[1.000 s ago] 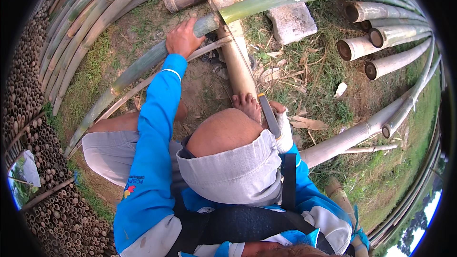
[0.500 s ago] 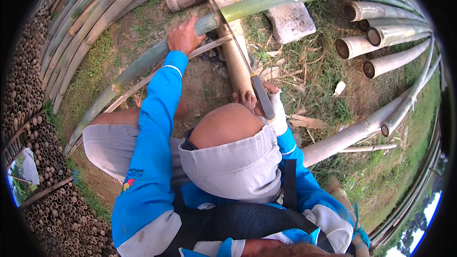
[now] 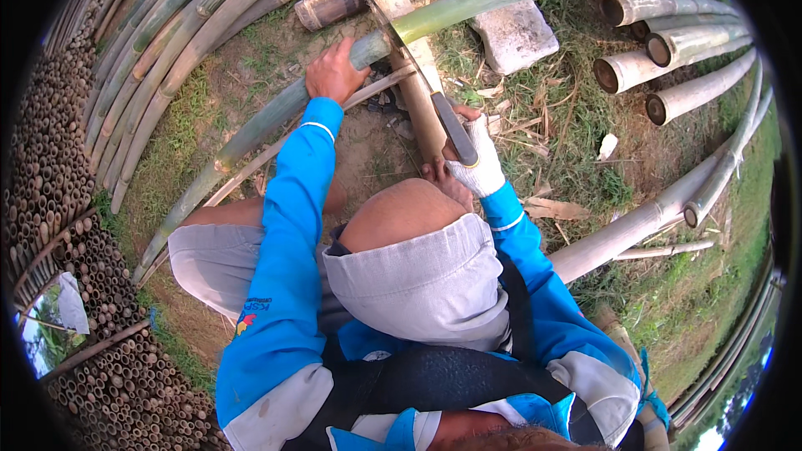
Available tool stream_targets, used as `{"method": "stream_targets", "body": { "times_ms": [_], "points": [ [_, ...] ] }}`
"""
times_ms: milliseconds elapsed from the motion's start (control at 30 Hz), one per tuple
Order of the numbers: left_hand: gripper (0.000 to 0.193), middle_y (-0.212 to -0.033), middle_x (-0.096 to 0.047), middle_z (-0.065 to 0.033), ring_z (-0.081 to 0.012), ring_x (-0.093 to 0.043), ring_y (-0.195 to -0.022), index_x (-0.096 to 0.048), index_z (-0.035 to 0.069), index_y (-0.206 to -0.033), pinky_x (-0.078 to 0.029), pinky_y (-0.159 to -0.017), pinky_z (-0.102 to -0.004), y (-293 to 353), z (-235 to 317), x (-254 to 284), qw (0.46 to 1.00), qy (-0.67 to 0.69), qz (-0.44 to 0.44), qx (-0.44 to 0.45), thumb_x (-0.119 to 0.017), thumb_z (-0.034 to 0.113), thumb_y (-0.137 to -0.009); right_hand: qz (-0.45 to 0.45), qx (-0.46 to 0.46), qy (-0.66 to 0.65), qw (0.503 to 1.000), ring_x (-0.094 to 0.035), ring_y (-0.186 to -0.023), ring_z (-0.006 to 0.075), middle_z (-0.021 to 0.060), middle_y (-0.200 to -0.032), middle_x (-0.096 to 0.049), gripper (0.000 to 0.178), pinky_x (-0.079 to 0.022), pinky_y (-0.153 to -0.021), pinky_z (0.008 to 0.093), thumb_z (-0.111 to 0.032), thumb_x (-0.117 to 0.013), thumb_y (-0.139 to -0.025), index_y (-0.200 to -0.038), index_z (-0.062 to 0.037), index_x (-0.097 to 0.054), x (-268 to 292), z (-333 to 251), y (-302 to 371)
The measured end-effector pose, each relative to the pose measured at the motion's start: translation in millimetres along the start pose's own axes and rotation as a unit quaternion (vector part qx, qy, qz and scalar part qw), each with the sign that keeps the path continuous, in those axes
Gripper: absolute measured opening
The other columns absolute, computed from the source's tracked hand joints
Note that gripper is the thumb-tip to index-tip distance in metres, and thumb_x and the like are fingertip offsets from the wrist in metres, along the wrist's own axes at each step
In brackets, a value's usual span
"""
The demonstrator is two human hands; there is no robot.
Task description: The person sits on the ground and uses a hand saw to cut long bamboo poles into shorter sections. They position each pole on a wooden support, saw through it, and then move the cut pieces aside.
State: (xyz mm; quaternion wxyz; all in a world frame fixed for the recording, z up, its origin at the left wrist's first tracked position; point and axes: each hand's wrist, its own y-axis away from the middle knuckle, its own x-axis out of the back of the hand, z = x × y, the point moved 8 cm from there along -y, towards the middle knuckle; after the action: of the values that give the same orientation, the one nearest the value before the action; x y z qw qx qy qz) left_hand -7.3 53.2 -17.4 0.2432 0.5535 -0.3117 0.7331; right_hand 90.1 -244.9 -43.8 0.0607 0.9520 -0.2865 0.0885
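So in the head view, the right hand, in a white knit glove with bare fingertips, has pushed further out from the body over the last second, taking the long thin metal saw with a dark grey handle along with it. That hand is wrapped round the handle. The left hand, bare, hasn't really budged, still clamped over the long curved green bamboo pole, so the two hands are well apart. The pole lies across a thick tan bamboo log, and the blade crosses it at the same spot as before, just right of the left hand. I'd read that as a forward stroke on a steady pole, with no break yet. Can't tell how deep the cut goes, tbh. A bare foot sits by the log's near end.
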Motion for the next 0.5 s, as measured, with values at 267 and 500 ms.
{"method": "stream_targets", "body": {
  "times_ms": [267, 500],
  "points": [
    [0.064, -0.109, -0.078, -0.0115, -0.0342, -0.075, -0.103, -0.071, 0.014, -0.122, -0.060, -0.087, -0.0476, 1.5, 5.6, 1.4, 0.998, -0.023, 0.053, -0.014, -0.098, 0.037, -0.069, 0.019, -0.265, -0.350, 0.898, -0.059, -0.069, 0.0056, 0.0001, -0.098, -0.064, 0.033, -0.044, -0.055, 0.0212, -0.034, -0.052, -0.111, -0.139, -0.0189, -0.056, 60.5, 29.7, 192.4],
    [0.064, -0.115, -0.079, -0.0114, -0.0353, -0.075, -0.104, -0.071, 0.019, -0.127, -0.061, -0.088, -0.0478, 0.8, 4.8, -1.1, 0.999, -0.025, 0.037, 0.005, -0.097, 0.037, -0.071, -0.005, -0.007, 0.049, 0.999, -0.064, -0.086, 0.0250, 0.0143, -0.098, -0.061, 0.067, -0.054, -0.083, 0.0365, -0.006, -0.072, -0.084, -0.146, -0.0113, -0.047, 11.3, 0.6, 1.1]
  ]
}}
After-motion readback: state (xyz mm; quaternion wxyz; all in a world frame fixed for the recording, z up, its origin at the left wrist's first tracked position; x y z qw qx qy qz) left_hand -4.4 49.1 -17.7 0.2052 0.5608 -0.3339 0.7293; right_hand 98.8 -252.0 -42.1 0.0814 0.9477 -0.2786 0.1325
